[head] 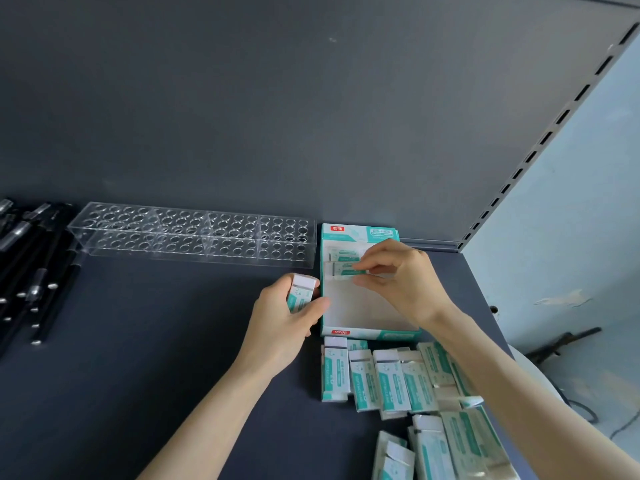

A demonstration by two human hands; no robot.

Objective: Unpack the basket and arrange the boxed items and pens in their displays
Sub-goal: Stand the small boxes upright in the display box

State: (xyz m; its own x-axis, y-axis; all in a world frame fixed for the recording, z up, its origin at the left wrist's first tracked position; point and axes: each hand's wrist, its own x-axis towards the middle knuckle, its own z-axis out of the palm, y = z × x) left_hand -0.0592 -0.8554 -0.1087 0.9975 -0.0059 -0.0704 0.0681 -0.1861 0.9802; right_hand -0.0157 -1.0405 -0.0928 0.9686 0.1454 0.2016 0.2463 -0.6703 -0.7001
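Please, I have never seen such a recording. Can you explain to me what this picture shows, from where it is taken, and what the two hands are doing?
There is no machine here: a person works with bare hands, and one camera worn on the head looks forward and down at them. The surface is a dark shelf. The left hand grips a white-and-green box. The right hand pinches a second box over the far end of an open display carton, as if placing it inside. More loose boxes lie on the shelf in front of the carton. To the left stands a clear rack with many round holes, none holding a pen, and beside it lies a pile of black pens.
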